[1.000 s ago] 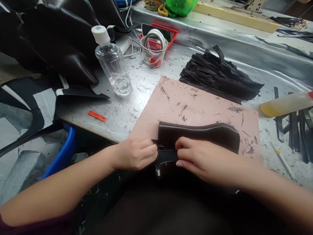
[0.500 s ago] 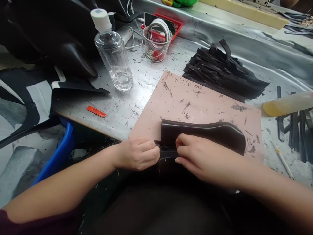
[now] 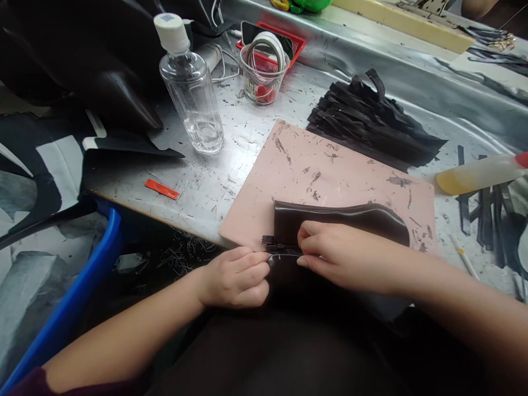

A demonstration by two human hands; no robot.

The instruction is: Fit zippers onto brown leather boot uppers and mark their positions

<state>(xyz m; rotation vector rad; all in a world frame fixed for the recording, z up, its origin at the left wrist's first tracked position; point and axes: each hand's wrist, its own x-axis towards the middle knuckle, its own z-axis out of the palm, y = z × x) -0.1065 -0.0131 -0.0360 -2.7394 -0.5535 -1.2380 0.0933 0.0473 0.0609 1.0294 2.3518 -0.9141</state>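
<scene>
Currently, note dark brown panel point(image 3: 322, 213) on pink mat point(image 3: 256, 217) at near edge of table point(image 3: 193, 203), to the right of mat's near-left corner. Position from hands: just beyond, on far side of black strip point(image 3: 280, 248). Long axis: left to right, across the front of the body, roughly parallel to strip. Nearer hand: right hand point(image 3: 330, 250), crossing panel's near side, thumb and forefinger pinching black strip partway along. Left hand point(image 3: 239, 278): beside panel's left end, fingers curled, apparently pinching black strip near left end; exact contact hidden. Governing relation, as judged: alignment of strip between both hands with panel's long axis.
</scene>
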